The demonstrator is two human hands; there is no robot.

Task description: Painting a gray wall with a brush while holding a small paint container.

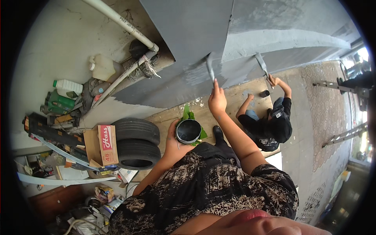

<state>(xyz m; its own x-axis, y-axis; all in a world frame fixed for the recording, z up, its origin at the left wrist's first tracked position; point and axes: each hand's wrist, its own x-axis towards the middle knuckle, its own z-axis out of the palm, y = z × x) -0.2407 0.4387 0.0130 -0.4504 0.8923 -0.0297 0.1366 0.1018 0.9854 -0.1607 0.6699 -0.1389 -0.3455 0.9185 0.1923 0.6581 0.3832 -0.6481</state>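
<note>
My left hand (173,144) is closed around a small black cup (188,131) with a grey-smeared rim, held in front of my body. Green leaves (188,113) stick out around the cup; I cannot tell whether they are in my grip or behind it. Raised and stretched forward, my right hand (217,102) grips the handle of a paintbrush (210,67). The brush's grey-coated end meets the wall (184,74), where wet-looking grey streaks spread beside a paler patch.
A co-worker (270,127) crouches to the right, holding another brush (260,62) to the wall, a dark cup (264,93) nearby. On the left are stacked tyres (137,133), a cardboard box (102,145), plastic jugs (105,67) and a white pipe (121,21). A ladder (344,135) stands far right.
</note>
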